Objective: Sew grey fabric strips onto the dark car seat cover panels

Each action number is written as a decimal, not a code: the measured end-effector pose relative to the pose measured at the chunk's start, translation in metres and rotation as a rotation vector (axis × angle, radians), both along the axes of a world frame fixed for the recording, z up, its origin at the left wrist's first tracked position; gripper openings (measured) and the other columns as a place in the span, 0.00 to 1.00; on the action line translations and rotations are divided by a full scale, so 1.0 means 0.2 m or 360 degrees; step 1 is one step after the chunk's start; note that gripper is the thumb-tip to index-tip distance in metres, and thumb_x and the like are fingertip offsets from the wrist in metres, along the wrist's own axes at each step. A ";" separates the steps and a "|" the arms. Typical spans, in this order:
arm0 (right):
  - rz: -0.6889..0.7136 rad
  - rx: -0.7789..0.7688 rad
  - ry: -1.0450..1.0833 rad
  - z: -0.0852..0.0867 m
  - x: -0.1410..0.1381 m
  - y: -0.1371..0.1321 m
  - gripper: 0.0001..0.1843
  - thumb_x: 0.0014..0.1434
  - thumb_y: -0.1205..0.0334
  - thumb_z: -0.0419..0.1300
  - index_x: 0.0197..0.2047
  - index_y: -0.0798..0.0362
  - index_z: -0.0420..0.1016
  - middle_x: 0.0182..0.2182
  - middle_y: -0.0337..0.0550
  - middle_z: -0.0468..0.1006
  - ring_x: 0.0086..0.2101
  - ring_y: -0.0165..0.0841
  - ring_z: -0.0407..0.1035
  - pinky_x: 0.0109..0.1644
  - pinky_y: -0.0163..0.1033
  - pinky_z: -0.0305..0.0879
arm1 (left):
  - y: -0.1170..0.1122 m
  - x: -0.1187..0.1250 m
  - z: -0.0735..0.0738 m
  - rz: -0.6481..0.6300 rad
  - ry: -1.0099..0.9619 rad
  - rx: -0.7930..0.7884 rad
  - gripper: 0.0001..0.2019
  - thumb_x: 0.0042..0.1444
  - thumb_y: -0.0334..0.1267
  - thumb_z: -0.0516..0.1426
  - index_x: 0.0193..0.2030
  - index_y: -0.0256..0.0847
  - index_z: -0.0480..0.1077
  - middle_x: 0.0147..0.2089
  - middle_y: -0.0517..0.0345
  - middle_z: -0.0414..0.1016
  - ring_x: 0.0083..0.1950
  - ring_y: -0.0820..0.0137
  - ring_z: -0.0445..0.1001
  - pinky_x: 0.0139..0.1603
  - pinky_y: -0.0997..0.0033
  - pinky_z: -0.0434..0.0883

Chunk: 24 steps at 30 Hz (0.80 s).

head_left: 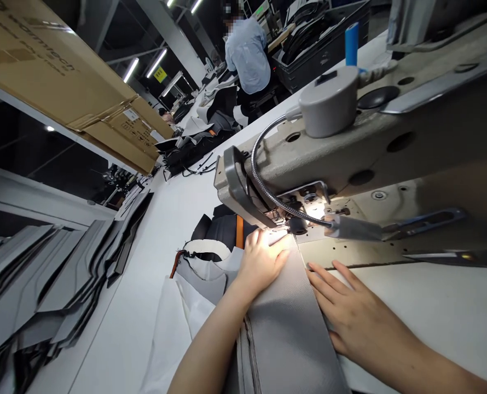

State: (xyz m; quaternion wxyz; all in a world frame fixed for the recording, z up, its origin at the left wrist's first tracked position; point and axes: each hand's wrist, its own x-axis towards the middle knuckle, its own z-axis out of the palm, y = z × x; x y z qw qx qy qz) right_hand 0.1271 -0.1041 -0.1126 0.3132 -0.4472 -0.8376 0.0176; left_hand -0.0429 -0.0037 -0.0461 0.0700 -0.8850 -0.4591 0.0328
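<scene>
A grey fabric panel (295, 317) runs under the needle area of a sewing machine (305, 153), lit by its small lamp. My left hand (264, 260) is close to the presser foot, fingers curled down onto the panel and thumb held out to the side; its fingertips are partly hidden. Along the panel's right edge lies my right hand (346, 303), flat with fingers stretched forward, the fingertips touching the edge beside the machine bed. Left of the panel, attached or bunched white and grey fabric (204, 276) shows, with black material and an orange strip (239, 231) behind it.
Stacked grey cut panels (71, 268) stand at the left beyond the white table (116, 323). Cardboard boxes (63, 82) rest on a shelf above. At the back, a person in a light blue shirt (247, 54) sits near a dark crate (321, 49) of parts.
</scene>
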 end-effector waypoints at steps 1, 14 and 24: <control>0.0007 -0.0004 0.0000 0.00 0.00 0.00 0.24 0.55 0.50 0.57 0.50 0.56 0.72 0.52 0.53 0.72 0.56 0.43 0.60 0.61 0.57 0.47 | 0.00 0.00 0.01 0.0006 0.0002 -0.0008 0.18 0.63 0.44 0.49 0.59 0.53 0.66 0.55 0.50 0.65 0.55 0.57 0.60 0.54 0.53 0.64; 0.0169 0.0035 0.0055 0.03 0.05 -0.01 0.27 0.54 0.44 0.57 0.50 0.55 0.72 0.48 0.53 0.74 0.56 0.49 0.59 0.61 0.63 0.41 | -0.27 -0.01 0.06 0.0086 0.0199 -0.0260 0.33 0.62 0.57 0.45 0.69 0.43 0.46 0.71 0.46 0.44 0.70 0.50 0.39 0.65 0.35 0.44; 0.0504 0.0210 0.0390 -0.09 -0.09 -0.39 0.07 0.61 0.61 0.55 0.37 0.43 0.74 0.33 0.33 0.76 0.45 0.34 0.67 0.64 0.49 0.48 | -0.20 -0.04 0.08 0.0081 0.0169 -0.0278 0.24 0.63 0.39 0.47 0.67 0.50 0.52 0.71 0.46 0.44 0.71 0.54 0.38 0.65 0.39 0.47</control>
